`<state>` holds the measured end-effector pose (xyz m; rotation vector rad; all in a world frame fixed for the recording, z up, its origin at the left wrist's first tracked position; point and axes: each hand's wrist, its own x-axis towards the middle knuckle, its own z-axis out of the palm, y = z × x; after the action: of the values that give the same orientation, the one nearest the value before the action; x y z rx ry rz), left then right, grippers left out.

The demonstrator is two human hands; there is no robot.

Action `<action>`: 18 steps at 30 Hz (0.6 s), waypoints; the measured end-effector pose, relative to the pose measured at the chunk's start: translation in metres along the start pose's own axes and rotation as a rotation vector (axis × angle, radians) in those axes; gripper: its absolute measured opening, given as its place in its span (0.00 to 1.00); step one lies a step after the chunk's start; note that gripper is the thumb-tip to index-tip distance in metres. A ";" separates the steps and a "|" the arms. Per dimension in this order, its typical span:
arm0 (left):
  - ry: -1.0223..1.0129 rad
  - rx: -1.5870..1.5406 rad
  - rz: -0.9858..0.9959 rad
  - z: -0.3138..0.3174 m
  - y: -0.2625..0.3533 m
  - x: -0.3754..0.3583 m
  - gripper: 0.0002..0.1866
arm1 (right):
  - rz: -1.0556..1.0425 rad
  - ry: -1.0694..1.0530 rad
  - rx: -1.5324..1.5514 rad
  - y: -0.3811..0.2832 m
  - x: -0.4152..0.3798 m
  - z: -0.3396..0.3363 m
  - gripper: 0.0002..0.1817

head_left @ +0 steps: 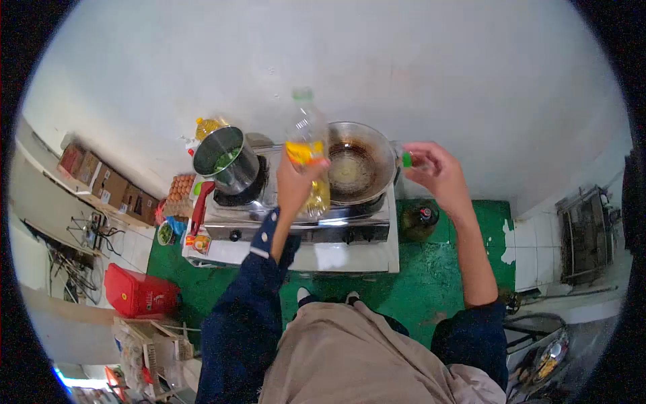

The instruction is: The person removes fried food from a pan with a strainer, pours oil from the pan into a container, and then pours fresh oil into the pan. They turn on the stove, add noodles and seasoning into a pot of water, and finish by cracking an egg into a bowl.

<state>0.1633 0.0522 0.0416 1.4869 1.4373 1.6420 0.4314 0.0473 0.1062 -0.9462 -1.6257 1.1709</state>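
My left hand (301, 182) is closed round a clear plastic oil bottle (308, 138) with a yellow label. The bottle stands upright in the air in front of the wok's left side, with yellow oil in its lower part. Its greenish top is blurred. To the right, my right hand (434, 165) pinches a small green bottle cap (406, 159) beside the wok's right rim. The metal wok (385, 145) sits on the right burner, a shallow pool of liquid and brown staining inside. On the left burner is a tall pot (235, 174) holding chopped greens (227, 158).
The stove (296, 233) stands against the wall. A red handle (200, 212) juts forward below the pot. Another oil bottle (205, 126) is behind it. Eggs (180, 188) lie to the left. A gas cylinder (420, 221) and a red bin (138, 293) stand on the green floor.
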 end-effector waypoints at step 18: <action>0.159 0.234 -0.166 -0.188 0.044 -0.192 0.40 | -0.767 -0.952 -0.890 -0.131 0.030 0.259 0.16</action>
<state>0.0566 -0.1983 0.0339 1.3384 1.8417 1.5626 0.1666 -0.0312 0.1988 -0.0786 -3.0253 0.2692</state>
